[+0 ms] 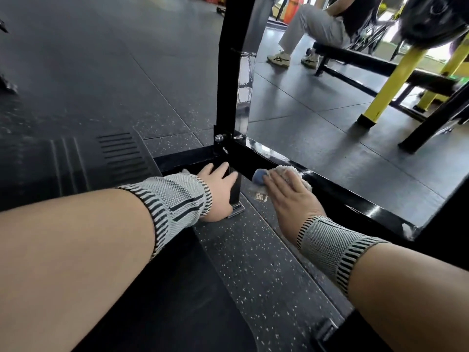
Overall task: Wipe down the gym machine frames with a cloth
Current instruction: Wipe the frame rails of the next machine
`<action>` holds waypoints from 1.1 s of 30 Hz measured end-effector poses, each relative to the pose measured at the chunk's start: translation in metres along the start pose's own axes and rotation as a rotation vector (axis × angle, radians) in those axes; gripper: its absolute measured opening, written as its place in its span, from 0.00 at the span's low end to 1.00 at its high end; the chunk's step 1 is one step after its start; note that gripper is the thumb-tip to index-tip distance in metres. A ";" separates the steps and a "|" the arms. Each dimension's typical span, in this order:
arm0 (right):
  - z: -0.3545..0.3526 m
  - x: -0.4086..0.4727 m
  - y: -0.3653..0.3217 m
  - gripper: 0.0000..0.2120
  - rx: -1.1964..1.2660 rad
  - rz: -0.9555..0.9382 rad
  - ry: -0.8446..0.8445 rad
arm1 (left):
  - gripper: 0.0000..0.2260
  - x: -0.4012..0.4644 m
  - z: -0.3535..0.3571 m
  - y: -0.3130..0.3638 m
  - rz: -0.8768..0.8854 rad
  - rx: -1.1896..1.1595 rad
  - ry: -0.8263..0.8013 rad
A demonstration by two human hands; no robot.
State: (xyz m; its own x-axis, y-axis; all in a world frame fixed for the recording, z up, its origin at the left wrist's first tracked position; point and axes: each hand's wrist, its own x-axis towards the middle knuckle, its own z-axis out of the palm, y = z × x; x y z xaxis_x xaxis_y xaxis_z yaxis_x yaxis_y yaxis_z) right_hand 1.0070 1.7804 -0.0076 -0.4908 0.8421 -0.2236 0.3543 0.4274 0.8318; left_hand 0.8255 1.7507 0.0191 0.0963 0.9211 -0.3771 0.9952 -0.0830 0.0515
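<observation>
1. Speckled black rubber floor (253,262) lies nearest.
2. Left hand (218,191), fingers straight, rests against the black frame's short post (234,191).
3. Right hand (289,196), grip spread flat, presses the cloth (286,172) onto the frame's low bar (342,194).
4. Beyond, a seated person (314,24) and yellow legs (390,80).

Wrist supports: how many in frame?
2. One wrist support on the left hand near the frame post; one on the right hand pressing the cloth.

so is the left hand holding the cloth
No, the cloth lies under the right hand on the bar; the left hand rests by the post.
</observation>
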 end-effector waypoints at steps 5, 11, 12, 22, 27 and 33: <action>-0.010 0.001 0.002 0.31 0.090 0.017 -0.027 | 0.34 -0.026 0.017 -0.010 -0.011 0.110 -0.020; -0.010 -0.030 0.007 0.29 0.134 0.073 -0.013 | 0.34 -0.029 0.022 -0.013 -0.029 0.100 0.050; -0.009 -0.036 0.007 0.29 0.140 0.080 -0.009 | 0.34 -0.029 0.022 -0.012 -0.026 0.098 0.053; -0.001 -0.033 0.002 0.30 0.129 0.081 0.046 | 0.35 -0.034 0.020 -0.010 -0.026 0.082 0.071; 0.009 -0.051 0.005 0.30 0.065 0.043 0.039 | 0.33 -0.033 0.022 -0.014 -0.015 0.079 0.089; -0.009 0.019 -0.003 0.31 0.062 0.045 0.049 | 0.30 -0.032 0.025 -0.014 0.010 0.075 0.171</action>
State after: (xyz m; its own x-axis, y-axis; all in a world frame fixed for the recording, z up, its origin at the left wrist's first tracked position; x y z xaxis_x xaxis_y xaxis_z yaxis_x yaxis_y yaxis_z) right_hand 0.9896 1.7921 -0.0097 -0.5109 0.8445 -0.1603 0.4250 0.4103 0.8068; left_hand 0.8090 1.7127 0.0078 0.1080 0.9709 -0.2138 0.9933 -0.1144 -0.0176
